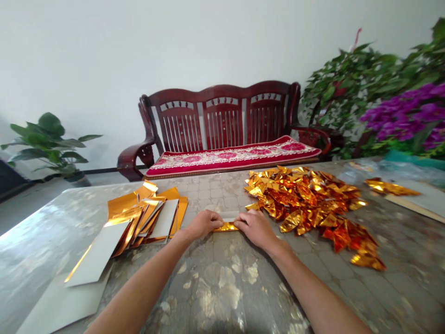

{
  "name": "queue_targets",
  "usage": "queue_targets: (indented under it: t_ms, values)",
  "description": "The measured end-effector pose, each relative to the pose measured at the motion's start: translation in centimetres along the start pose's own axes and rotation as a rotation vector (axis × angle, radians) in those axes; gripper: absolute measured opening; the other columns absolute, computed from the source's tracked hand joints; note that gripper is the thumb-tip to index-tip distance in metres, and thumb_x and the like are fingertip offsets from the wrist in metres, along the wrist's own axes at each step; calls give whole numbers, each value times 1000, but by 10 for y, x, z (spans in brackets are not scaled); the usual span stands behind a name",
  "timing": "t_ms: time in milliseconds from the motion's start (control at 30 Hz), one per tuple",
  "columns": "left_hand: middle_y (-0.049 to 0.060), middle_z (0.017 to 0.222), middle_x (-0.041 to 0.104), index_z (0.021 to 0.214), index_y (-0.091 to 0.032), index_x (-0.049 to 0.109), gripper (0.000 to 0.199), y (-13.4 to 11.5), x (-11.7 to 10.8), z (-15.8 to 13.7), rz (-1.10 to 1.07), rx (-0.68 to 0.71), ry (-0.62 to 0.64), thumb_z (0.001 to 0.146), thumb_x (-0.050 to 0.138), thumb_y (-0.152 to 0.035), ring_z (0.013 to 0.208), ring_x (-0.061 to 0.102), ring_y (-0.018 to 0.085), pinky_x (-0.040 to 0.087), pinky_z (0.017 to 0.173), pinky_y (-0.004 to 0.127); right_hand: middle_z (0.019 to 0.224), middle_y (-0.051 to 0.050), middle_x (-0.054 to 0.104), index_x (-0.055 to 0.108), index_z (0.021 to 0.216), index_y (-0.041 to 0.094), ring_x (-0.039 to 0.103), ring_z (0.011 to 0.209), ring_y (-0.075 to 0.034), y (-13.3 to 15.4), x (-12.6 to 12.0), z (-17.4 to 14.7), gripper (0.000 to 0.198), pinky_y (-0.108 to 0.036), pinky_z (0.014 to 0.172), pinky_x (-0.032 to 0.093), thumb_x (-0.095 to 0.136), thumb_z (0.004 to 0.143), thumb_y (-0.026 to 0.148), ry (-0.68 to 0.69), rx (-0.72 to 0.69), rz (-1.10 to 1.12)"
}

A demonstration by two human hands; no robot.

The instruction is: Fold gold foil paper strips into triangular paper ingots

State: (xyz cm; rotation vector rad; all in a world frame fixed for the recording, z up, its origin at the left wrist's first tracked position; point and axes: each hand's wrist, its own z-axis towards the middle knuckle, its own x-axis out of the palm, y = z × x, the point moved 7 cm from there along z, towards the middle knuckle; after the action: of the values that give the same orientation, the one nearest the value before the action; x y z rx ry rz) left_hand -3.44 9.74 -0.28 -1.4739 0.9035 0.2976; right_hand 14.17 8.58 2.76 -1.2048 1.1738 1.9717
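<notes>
A gold foil paper sheet (pixel 226 226) lies on the table in front of me, its near edge folded over so a gold strip shows with pale backing behind it. My left hand (pixel 206 222) pinches the left end of this fold. At the right end, my right hand (pixel 256 226) is closed on the same strip, thumb and fingers pressed together. To the left sits a loose stack of gold foil sheets (pixel 146 215), some with white backs up. On the right is a heap of folded gold foil pieces (pixel 306 195), close to my right hand.
A patterned cover lies over the table (pixel 222 283). Two pale sheets (pixel 99 255) spread at the left front. Clear plastic and a board (pixel 417 206) lie at the far right. Beyond the table stands a dark wooden bench (pixel 222 111), with plants (pixel 347 88) beside it.
</notes>
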Motion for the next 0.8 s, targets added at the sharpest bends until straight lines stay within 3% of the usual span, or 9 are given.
queue_targets:
  t_ms: [600,800]
  values:
    - [-3,61,54,75,-15,69,28,-4,-5,-1,78,-35,-53,77,56,-39,61,46,12,28,56,23,86,-2,75,75,87,24,64,82,-17,-12,9,4,27,-25,69,37,54,95,39,37,67,99]
    - [-2,67,63,83,-17,74,22,-10,-4,-8,122,-11,-80,79,61,-34,64,53,13,33,59,23,85,-1,74,75,87,25,63,82,-17,-13,7,3,24,-26,69,38,56,93,37,38,60,133]
